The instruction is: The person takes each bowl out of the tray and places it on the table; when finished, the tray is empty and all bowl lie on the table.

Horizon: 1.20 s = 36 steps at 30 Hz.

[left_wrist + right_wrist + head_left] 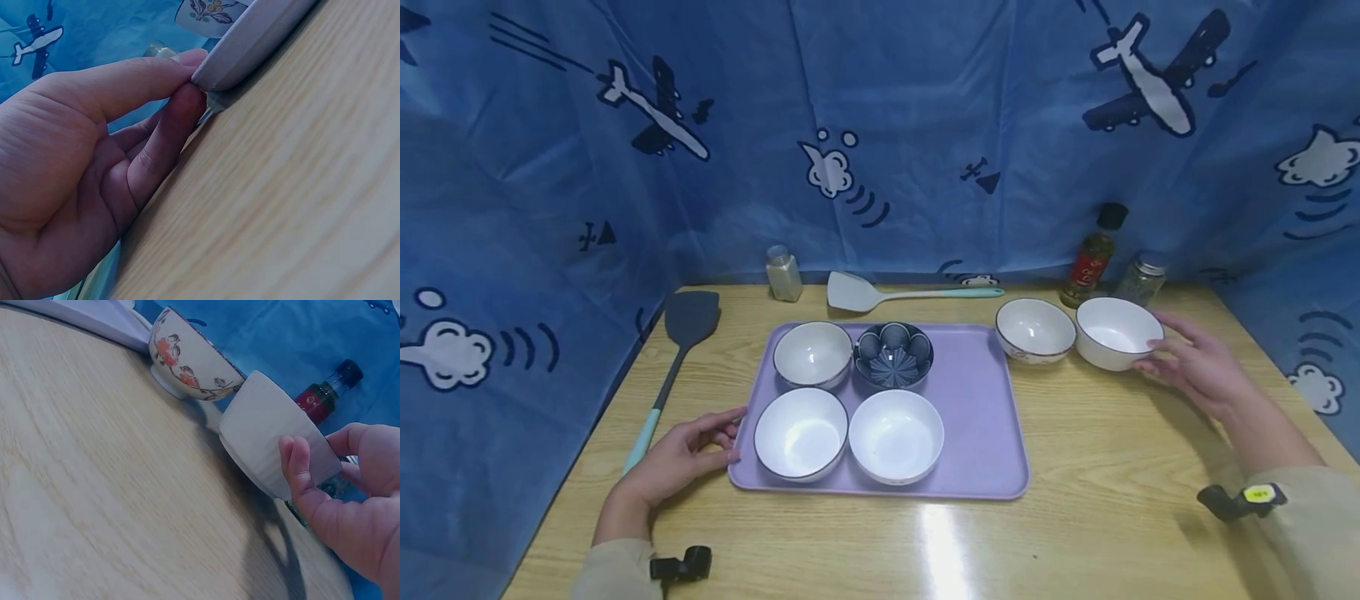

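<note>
1 ribbed white bowl (1118,332), lying left of the right hand (1206,367), which is gripping its right side; 1 flowered bowl (1036,332) standing between it and the lilac tray (977,417). Left hand (681,454), farther off, pinching the tray's left edge.

Beige sleeves (1311,521), black wrist attachments (683,565)

The left hand (681,452) touches a lilac tray (977,400) at its nine o'clock edge; the right hand (1204,367) grips a white bowl (1114,348) by its three o'clock side.
</note>
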Each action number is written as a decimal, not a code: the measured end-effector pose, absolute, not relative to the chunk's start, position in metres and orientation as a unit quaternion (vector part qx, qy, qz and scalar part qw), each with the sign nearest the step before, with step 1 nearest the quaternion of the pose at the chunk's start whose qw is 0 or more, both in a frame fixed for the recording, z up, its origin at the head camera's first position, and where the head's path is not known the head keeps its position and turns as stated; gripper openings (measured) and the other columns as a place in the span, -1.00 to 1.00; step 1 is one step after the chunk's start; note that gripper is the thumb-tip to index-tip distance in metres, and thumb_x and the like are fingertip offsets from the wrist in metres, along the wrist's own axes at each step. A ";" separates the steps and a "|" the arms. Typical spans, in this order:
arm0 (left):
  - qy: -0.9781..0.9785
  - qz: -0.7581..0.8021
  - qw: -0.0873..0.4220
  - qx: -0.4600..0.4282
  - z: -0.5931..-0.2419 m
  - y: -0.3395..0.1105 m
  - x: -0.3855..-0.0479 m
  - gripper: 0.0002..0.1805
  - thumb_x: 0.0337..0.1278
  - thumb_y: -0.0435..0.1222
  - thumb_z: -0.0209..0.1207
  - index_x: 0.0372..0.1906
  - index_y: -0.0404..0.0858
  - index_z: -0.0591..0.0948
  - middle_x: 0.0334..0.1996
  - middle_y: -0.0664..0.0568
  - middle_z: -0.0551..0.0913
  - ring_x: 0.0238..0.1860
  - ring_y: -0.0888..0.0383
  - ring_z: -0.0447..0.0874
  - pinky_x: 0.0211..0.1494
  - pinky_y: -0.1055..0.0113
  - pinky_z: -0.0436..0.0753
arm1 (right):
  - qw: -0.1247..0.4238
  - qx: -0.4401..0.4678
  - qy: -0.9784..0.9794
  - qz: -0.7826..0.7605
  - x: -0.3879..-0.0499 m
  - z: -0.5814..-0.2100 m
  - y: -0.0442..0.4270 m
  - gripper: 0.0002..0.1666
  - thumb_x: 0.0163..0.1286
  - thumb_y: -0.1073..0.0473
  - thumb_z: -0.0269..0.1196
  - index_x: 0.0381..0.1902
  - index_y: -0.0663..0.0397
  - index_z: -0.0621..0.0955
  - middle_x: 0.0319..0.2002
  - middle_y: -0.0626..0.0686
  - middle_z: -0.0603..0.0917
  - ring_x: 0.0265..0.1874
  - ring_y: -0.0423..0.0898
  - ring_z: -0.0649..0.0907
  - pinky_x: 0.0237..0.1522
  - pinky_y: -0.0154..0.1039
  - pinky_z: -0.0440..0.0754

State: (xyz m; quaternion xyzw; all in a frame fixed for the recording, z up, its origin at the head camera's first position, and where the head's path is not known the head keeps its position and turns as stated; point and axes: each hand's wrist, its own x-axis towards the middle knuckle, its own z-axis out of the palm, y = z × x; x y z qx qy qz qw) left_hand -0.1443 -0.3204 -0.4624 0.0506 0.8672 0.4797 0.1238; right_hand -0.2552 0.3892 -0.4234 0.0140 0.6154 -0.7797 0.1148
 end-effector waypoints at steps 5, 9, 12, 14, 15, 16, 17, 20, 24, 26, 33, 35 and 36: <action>0.865 0.482 0.124 0.054 -0.463 -0.322 -0.146 -0.26 0.15 -0.07 0.38 0.43 -0.15 0.43 0.02 -0.08 0.59 -0.05 0.22 0.58 0.04 0.54 0.49 | 0.113 0.024 0.616 -0.779 -0.258 -0.426 0.387 -0.29 0.50 0.37 0.11 0.49 -0.09 0.16 0.18 0.05 0.22 -0.25 -0.12 0.77 -0.19 -0.30 0.72; 0.862 0.487 0.125 0.060 -0.465 -0.323 -0.145 -0.26 0.16 -0.09 0.37 0.43 -0.16 0.42 0.02 -0.09 0.59 -0.06 0.22 0.58 0.04 0.54 0.49 | 0.111 0.041 0.620 -0.775 -0.255 -0.430 0.386 -0.14 0.48 0.34 0.16 0.59 -0.12 0.05 0.41 0.09 0.03 -0.23 -0.16 0.76 -0.15 -0.31 0.72; 0.859 0.492 0.125 0.066 -0.466 -0.323 -0.145 -0.27 0.17 -0.11 0.37 0.43 -0.17 0.42 0.02 -0.10 0.58 -0.06 0.23 0.58 0.04 0.54 0.49 | 0.111 0.043 0.629 -0.768 -0.253 -0.433 0.386 -0.04 0.47 0.31 0.19 0.63 -0.09 -0.05 0.36 0.07 0.15 -0.23 -0.17 0.76 -0.15 -0.33 0.71; 0.858 0.494 0.124 0.069 -0.467 -0.323 -0.145 -0.27 0.17 -0.12 0.37 0.43 -0.18 0.42 0.02 -0.10 0.58 -0.07 0.23 0.58 0.04 0.54 0.49 | 0.109 0.038 0.628 -0.770 -0.251 -0.434 0.388 -0.03 0.47 0.32 0.19 0.63 -0.05 -0.08 0.18 -0.05 0.40 -0.24 -0.16 0.77 -0.17 -0.33 0.71; 0.858 0.494 0.124 0.070 -0.467 -0.323 -0.145 -0.27 0.17 -0.12 0.37 0.43 -0.18 0.42 0.02 -0.10 0.58 -0.07 0.24 0.58 0.04 0.54 0.49 | 0.108 0.036 0.627 -0.771 -0.251 -0.434 0.389 -0.03 0.47 0.32 0.18 0.63 -0.04 -0.08 0.07 -0.12 0.50 -0.25 -0.16 0.77 -0.18 -0.33 0.72; 0.857 0.495 0.123 0.070 -0.467 -0.323 -0.145 -0.27 0.17 -0.12 0.37 0.43 -0.18 0.42 0.02 -0.10 0.58 -0.07 0.24 0.58 0.04 0.54 0.49 | 0.105 0.032 0.625 -0.773 -0.250 -0.434 0.390 -0.03 0.48 0.32 0.17 0.63 -0.03 -0.10 -0.03 -0.17 0.57 -0.26 -0.16 0.77 -0.19 -0.33 0.72; 0.858 0.494 0.123 0.071 -0.467 -0.323 -0.145 -0.27 0.18 -0.12 0.37 0.43 -0.18 0.42 0.02 -0.10 0.58 -0.07 0.24 0.58 0.04 0.55 0.49 | 0.103 0.031 0.622 -0.776 -0.250 -0.434 0.391 -0.03 0.48 0.32 0.17 0.63 -0.03 -0.11 -0.09 -0.19 0.62 -0.27 -0.16 0.78 -0.20 -0.33 0.72; 0.858 0.495 0.122 0.069 -0.467 -0.324 -0.145 -0.27 0.18 -0.12 0.37 0.43 -0.18 0.41 0.03 -0.11 0.59 -0.06 0.24 0.58 0.04 0.55 0.50 | 0.084 0.027 0.618 -0.781 -0.249 -0.433 0.392 -0.01 0.47 0.33 0.17 0.63 -0.03 -0.13 -0.17 -0.19 0.68 -0.26 -0.19 0.77 -0.20 -0.34 0.72; 0.859 0.493 0.121 0.065 -0.466 -0.324 -0.145 -0.27 0.18 -0.12 0.37 0.43 -0.17 0.41 0.03 -0.11 0.59 -0.06 0.25 0.58 0.03 0.55 0.51 | 0.057 0.027 0.635 -0.770 -0.246 -0.428 0.392 0.02 0.45 0.33 0.21 0.63 -0.03 -0.13 -0.11 -0.26 0.62 -0.22 -0.26 0.76 -0.20 -0.38 0.70; 0.859 0.493 0.121 0.064 -0.465 -0.324 -0.145 -0.27 0.18 -0.12 0.37 0.43 -0.17 0.41 0.03 -0.11 0.59 -0.07 0.25 0.58 0.02 0.55 0.51 | 0.047 0.024 0.636 -0.770 -0.243 -0.424 0.391 0.02 0.44 0.36 0.20 0.63 0.00 -0.12 -0.08 -0.24 0.58 -0.22 -0.26 0.76 -0.19 -0.38 0.70; 0.857 0.497 0.123 0.068 -0.464 -0.323 -0.145 -0.28 0.19 -0.14 0.36 0.44 -0.20 0.41 0.03 -0.13 0.59 -0.07 0.25 0.58 0.02 0.54 0.52 | 0.034 0.007 0.625 -0.780 -0.231 -0.408 0.382 -0.02 0.43 0.42 0.18 0.62 0.02 -0.05 -0.02 -0.21 0.62 -0.20 -0.21 0.77 -0.18 -0.31 0.72; 0.857 0.495 0.123 0.069 -0.464 -0.323 -0.145 -0.28 0.19 -0.14 0.36 0.43 -0.19 0.41 0.03 -0.13 0.59 -0.07 0.24 0.59 0.02 0.53 0.51 | 0.034 -0.015 0.619 -0.784 -0.226 -0.405 0.377 -0.08 0.43 0.45 0.16 0.61 0.01 0.02 0.00 -0.19 0.67 -0.19 -0.18 0.78 -0.17 -0.30 0.72; 0.858 0.493 0.123 0.069 -0.464 -0.323 -0.145 -0.28 0.19 -0.14 0.36 0.43 -0.19 0.41 0.03 -0.12 0.59 -0.07 0.24 0.59 0.02 0.53 0.51 | 0.034 -0.027 0.620 -0.783 -0.223 -0.403 0.373 -0.11 0.43 0.46 0.14 0.60 0.02 0.06 0.00 -0.18 0.69 -0.19 -0.17 0.78 -0.17 -0.29 0.72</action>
